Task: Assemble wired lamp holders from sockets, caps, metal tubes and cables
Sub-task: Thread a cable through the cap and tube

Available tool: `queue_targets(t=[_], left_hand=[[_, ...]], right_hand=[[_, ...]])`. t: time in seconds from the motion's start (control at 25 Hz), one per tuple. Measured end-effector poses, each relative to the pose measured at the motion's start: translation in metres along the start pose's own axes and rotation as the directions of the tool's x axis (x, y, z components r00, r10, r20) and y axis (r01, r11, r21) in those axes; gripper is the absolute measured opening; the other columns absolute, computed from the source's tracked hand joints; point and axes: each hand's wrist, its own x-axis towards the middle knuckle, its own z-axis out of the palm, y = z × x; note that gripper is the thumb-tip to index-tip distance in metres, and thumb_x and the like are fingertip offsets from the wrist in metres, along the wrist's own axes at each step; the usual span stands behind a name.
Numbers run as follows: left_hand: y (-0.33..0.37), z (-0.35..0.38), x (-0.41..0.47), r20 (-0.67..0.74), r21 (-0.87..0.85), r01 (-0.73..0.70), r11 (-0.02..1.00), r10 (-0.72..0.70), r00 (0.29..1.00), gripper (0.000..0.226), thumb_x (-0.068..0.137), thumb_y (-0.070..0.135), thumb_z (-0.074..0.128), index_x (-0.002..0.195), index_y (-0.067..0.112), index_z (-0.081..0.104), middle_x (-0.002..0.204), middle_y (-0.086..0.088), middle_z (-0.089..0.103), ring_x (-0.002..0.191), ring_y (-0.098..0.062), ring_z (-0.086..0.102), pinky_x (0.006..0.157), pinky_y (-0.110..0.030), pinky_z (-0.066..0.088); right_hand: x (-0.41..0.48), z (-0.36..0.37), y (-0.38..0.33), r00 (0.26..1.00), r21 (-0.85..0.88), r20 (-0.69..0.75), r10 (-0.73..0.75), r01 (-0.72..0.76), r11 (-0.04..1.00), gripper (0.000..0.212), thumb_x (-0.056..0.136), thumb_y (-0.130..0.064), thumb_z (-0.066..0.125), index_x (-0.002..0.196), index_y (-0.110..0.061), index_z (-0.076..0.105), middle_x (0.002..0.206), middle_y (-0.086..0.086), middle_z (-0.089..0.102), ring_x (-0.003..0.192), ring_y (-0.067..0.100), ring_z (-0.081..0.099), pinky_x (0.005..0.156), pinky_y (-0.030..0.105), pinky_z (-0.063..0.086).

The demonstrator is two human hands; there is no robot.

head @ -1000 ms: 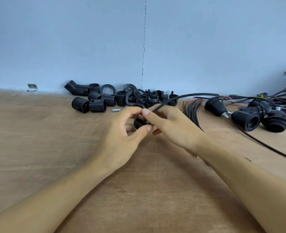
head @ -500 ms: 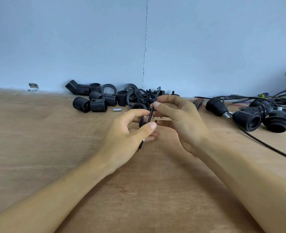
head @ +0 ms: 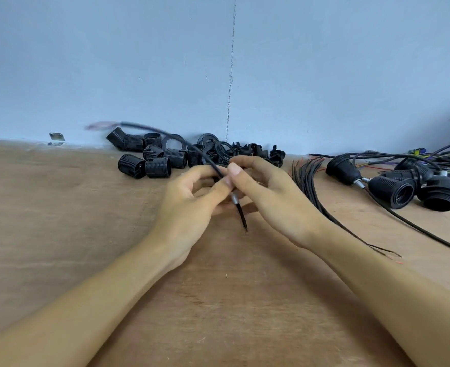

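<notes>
On the left, open wood of the desk (head: pixel 59 234) runs from the near edge back to the wall (head: pixel 112 75), where a small plate (head: pixel 57 137) sits. Sockets (head: pixel 149 161) and rings (head: pixel 175 143) crowd the back edge, just behind the hands. A cable (head: pixel 208 161) slants from above that heap down between both hands, its lower end near the desk. The left hand (head: pixel 189 205) curls its fingers and pinches the cable with thumb and forefinger. The right hand (head: pixel 271 197) touches the left, its fingers pinching the same cable just above a tube (head: pixel 235 200) threaded on it. Further right lie loose wires (head: pixel 307 178), then finished holders (head: pixel 393 189) near the right edge. Open wood spreads between the forearms.
</notes>
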Motion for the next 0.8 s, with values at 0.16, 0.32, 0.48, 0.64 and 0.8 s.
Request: queue_targets(t=[0.16, 0.32, 0.48, 0.64, 0.8], left_hand=[[0.0, -0.009, 0.01, -0.159, -0.036, 0.072, 0.997, -0.077, 0.984, 0.012, 0.092, 0.027, 0.074, 0.095, 0.016, 0.073, 0.092, -0.004, 0.079, 0.095, -0.022, 0.077, 0.082, -0.035, 0.059], [0.001, -0.016, 0.017, -0.263, -0.283, 0.165, 0.945, -0.242, 0.934, 0.013, 0.089, 0.019, 0.077, 0.089, 0.009, 0.068, 0.09, -0.008, 0.079, 0.083, -0.021, 0.078, 0.066, -0.024, 0.06], [0.007, -0.023, 0.022, -0.271, -0.504, 0.15, 0.851, -0.321, 0.907, 0.026, 0.077, 0.01, 0.08, 0.098, 0.003, 0.066, 0.096, -0.014, 0.079, 0.084, -0.026, 0.079, 0.067, -0.028, 0.062], [0.004, -0.015, 0.015, -0.158, -0.483, 0.208, 0.851, -0.318, 0.935, 0.022, 0.068, 0.009, 0.079, 0.087, 0.005, 0.068, 0.097, -0.02, 0.078, 0.088, -0.032, 0.078, 0.069, -0.032, 0.064], [-0.001, -0.003, 0.008, -0.107, -0.375, 0.22, 0.901, -0.278, 0.955, 0.022, 0.07, 0.01, 0.08, 0.089, 0.006, 0.069, 0.095, -0.017, 0.079, 0.092, -0.036, 0.077, 0.074, -0.036, 0.064]], right_hand=[[0.0, 0.001, 0.007, 0.998, -0.179, 0.066, 0.0, 0.012, 0.984, 0.028, 0.096, -0.022, 0.068, 0.123, -0.02, 0.063, 0.088, -0.002, 0.076, 0.062, 0.023, 0.071, 0.062, 0.034, 0.058], [0.005, -0.022, 0.009, 0.994, -0.573, 0.081, -0.079, 0.111, 0.812, 0.012, 0.098, -0.023, 0.062, 0.103, -0.032, 0.068, 0.079, -0.016, 0.074, 0.069, 0.005, 0.067, 0.073, 0.026, 0.054], [0.012, -0.039, 0.024, 0.974, -0.903, -0.041, -0.223, 0.059, 0.425, 0.019, 0.097, -0.026, 0.056, 0.112, -0.028, 0.067, 0.099, -0.006, 0.073, 0.105, 0.021, 0.059, 0.094, 0.037, 0.034], [0.013, -0.049, 0.03, 0.932, -0.891, -0.305, -0.194, -0.208, 0.404, 0.028, 0.092, -0.016, 0.054, 0.116, -0.024, 0.066, 0.116, 0.001, 0.069, 0.12, 0.029, 0.047, 0.098, 0.041, 0.025], [0.009, -0.031, 0.022, 0.923, -0.893, -0.284, -0.259, -0.156, 0.422, 0.034, 0.09, -0.014, 0.053, 0.122, -0.024, 0.062, 0.122, 0.002, 0.06, 0.11, 0.027, 0.054, 0.089, 0.039, 0.034]])
